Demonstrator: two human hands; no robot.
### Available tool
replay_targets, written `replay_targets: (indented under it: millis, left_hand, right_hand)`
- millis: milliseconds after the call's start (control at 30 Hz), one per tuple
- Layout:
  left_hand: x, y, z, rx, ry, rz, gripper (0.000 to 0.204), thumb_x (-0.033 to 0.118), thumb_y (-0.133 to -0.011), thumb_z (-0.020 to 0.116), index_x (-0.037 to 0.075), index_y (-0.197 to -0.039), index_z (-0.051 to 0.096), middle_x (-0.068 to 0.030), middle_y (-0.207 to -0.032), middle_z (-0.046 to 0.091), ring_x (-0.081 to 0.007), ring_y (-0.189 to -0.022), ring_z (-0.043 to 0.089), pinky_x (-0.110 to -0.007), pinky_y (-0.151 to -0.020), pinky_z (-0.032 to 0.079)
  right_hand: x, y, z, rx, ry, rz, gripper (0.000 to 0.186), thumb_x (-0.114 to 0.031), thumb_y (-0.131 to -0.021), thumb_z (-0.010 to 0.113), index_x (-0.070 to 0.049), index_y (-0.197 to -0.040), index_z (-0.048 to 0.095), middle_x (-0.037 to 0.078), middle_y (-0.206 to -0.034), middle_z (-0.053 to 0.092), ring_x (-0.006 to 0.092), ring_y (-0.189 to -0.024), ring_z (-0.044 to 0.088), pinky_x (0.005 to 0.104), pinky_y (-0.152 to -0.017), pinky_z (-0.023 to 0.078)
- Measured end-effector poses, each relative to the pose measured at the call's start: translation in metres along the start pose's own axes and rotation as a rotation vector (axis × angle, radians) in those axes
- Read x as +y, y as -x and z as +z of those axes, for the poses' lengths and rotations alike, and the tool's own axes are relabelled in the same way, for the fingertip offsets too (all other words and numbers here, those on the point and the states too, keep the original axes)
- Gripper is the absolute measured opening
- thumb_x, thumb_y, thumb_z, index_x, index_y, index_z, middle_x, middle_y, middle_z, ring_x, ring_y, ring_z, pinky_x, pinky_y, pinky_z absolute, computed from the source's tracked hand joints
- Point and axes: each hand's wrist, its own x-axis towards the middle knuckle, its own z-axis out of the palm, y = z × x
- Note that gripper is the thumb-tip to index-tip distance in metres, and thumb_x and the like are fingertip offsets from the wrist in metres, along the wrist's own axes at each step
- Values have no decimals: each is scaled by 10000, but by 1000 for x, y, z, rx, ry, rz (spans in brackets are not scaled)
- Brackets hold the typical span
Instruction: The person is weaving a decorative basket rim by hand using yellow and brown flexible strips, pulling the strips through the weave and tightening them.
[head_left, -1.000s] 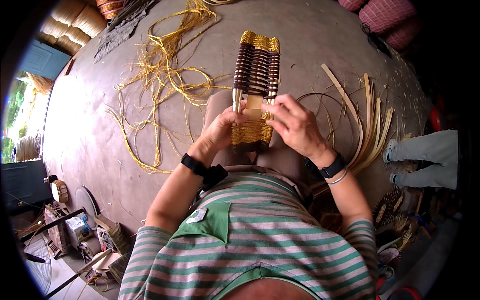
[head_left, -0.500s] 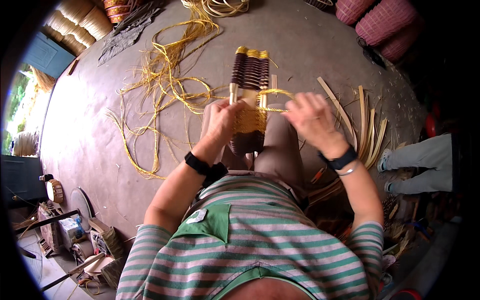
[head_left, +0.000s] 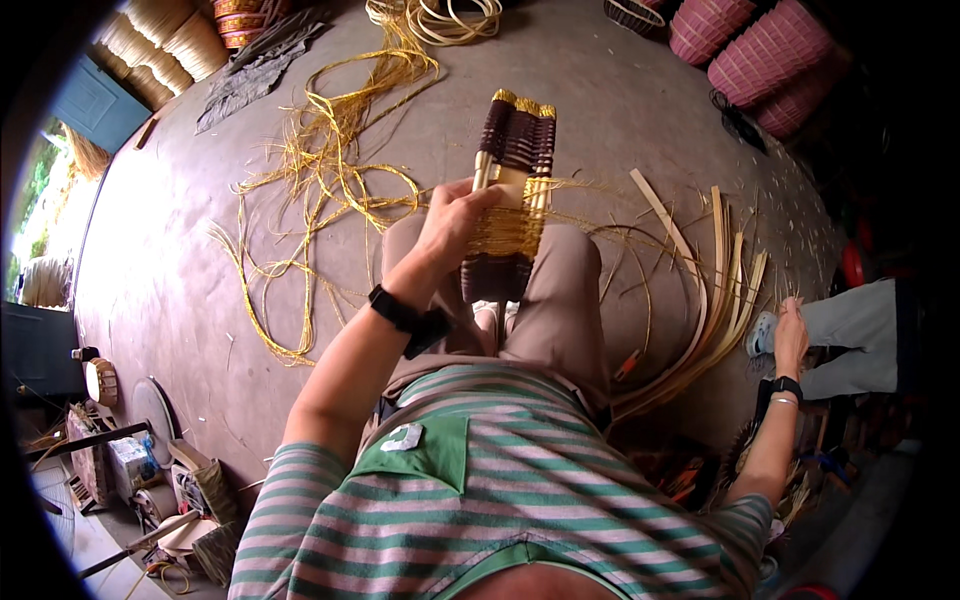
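Observation:
A narrow woven piece (head_left: 510, 250) in dark brown and gold, with pale wooden rods and a flat pale slat, stands over my knees. My left hand (head_left: 455, 220) grips its left side, thumb across the middle. My right hand (head_left: 790, 325) is out at the far right with fingers pinched on thin yellow cord, which runs faintly from the weave's right side. Tangled yellow cords (head_left: 345, 170) lie on the floor ahead and left of the piece. Long pale strips (head_left: 715, 250) lie curved on the floor at right.
Pink baskets (head_left: 760, 55) stand at upper right, straw-coloured stacks (head_left: 180, 55) at upper left. A blue door (head_left: 100, 105) and bright opening are at left. Tools and boxes (head_left: 150, 480) clutter the lower left. Another person's grey-trousered legs (head_left: 855, 365) are at the right.
My right hand has swept from the weave out to the far right, drawing cord. My left hand still grips the piece, which has shifted slightly.

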Motion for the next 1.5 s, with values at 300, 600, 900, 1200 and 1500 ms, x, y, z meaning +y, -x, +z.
replay_targets:
  millis: [300, 600, 900, 1200, 1500]
  left_hand:
    - [-23, 9, -9, 48, 4, -29, 224, 160, -888, 564, -42, -973, 608, -73, -835, 641, -145, -703, 628, -276, -648, 536]
    - [-21, 28, 11, 23, -68, -50, 235, 179, -899, 543, -26, -992, 610, -56, -856, 642, -120, -747, 622, -251, -680, 510]
    - [-26, 30, 3, -41, -8, -75, 268, 223, -931, 527, -9, -1052, 584, -53, -923, 639, -112, -822, 614, -256, -737, 504]
    - [-23, 36, 13, 4, 30, -100, 258, 196, -945, 500, -27, -1057, 568, -80, -924, 639, -135, -801, 623, -280, -718, 523]
    - [-32, 35, 6, 8, -27, -99, 268, 204, -940, 511, -25, -1071, 563, -96, -963, 641, -147, -833, 640, -289, -747, 536]
  right_hand:
    - [-38, 17, 25, -390, 215, 20, 675, -141, -751, 710, -120, -1341, 384, 228, -1029, 614, 380, -971, 595, 468, -799, 490]
    - [-336, 111, -47, -746, -1700, 1, 338, -350, -924, 563, -27, -880, 653, 12, -654, 569, 75, -489, 497, 216, -438, 381]
    - [-383, 72, -23, -757, -2408, 260, 191, -146, -947, 506, 5, -903, 615, 41, -799, 570, 92, -625, 520, 207, -563, 428]
    - [-368, 86, -17, -821, -2613, 457, 202, -151, -970, 453, -1, -909, 573, 151, -978, 636, 157, -729, 632, 252, -647, 541]
    - [-380, 85, -42, -876, -2107, 317, 251, -290, -871, 648, -57, -799, 586, -14, -661, 526, 67, -528, 497, 201, -449, 395]
